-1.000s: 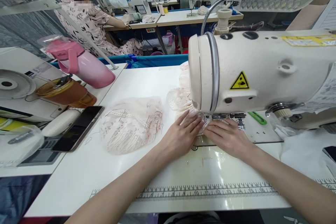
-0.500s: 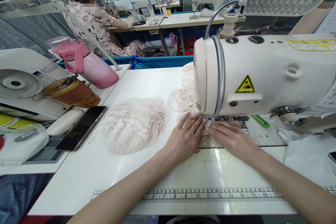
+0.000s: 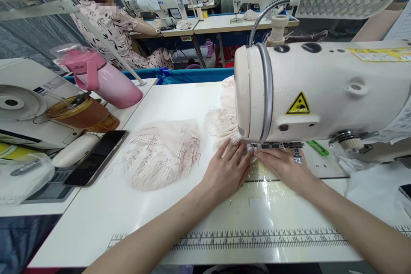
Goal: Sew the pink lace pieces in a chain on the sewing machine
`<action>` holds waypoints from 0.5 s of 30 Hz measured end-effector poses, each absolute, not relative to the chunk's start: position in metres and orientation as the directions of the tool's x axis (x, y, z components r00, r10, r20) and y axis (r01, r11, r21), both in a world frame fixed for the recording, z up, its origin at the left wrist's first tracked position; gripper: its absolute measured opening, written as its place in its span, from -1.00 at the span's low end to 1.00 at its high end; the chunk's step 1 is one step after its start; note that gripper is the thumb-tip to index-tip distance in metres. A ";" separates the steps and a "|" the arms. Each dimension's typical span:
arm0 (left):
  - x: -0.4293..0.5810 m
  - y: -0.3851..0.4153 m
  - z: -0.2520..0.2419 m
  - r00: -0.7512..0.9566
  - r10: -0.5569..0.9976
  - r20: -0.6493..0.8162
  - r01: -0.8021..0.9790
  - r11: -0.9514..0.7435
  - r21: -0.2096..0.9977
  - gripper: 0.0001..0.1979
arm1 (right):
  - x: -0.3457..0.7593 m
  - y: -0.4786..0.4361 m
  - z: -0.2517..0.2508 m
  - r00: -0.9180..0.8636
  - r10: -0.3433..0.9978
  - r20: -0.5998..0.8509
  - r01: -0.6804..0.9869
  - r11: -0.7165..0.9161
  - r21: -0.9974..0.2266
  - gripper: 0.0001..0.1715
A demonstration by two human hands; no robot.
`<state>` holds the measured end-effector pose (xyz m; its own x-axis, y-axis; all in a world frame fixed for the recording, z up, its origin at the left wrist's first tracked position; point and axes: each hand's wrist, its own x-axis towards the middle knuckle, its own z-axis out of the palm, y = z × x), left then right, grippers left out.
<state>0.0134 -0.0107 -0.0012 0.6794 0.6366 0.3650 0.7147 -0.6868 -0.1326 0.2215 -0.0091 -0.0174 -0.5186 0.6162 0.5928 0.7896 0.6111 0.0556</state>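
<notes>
Both Hands on Pale Lace at the Needle End

We see the left hand (image 3: 224,171) laid flat, its fingers slightly spread over a gathered pale lace piece (image 3: 221,122). The right hand (image 3: 287,169) reaches in low from the other side, fingers stretched toward the left fingertips; metal fittings (image 3: 272,145) cover part of it, so we cannot tell whether it pinches the lace. The lace lies beneath the head end of the white sewing machine (image 3: 327,90) and bunches out behind the left fingers.

Just beyond the right hand we find a green tool (image 3: 317,148) on the machine's bed, and farther right a crumpled white cloth (image 3: 372,192). Left of the left hand, a second lace bundle (image 3: 162,154) with loose reddish threads rests on the white worktop (image 3: 135,214). A printed ruler scale (image 3: 257,239) runs along the near edge.

Farther left we see a dark phone (image 3: 96,158), an amber cup (image 3: 80,113) and a tilted-looking pink bottle (image 3: 105,77). Past the worktop, a person in a patterned top (image 3: 105,30) sits at another machine (image 3: 173,8).
</notes>
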 end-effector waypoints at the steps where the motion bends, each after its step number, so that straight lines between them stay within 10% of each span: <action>1: 0.014 -0.011 -0.001 0.679 0.641 0.359 0.717 -0.684 -0.136 -0.66 | 0.222 -0.010 -0.016 -0.510 0.610 0.607 0.801 0.594 0.076 -0.82; 9: 0.016 -0.010 0.000 0.685 0.649 0.331 0.718 -0.677 -0.159 -0.65 | 0.221 -0.001 -0.009 -0.422 0.730 0.538 0.710 0.635 -0.305 -0.65; 15: 0.017 -0.008 -0.002 0.681 0.649 0.340 0.721 -0.675 -0.155 -0.65 | 0.226 0.005 -0.014 -0.438 0.743 0.506 0.703 0.634 -0.323 -0.72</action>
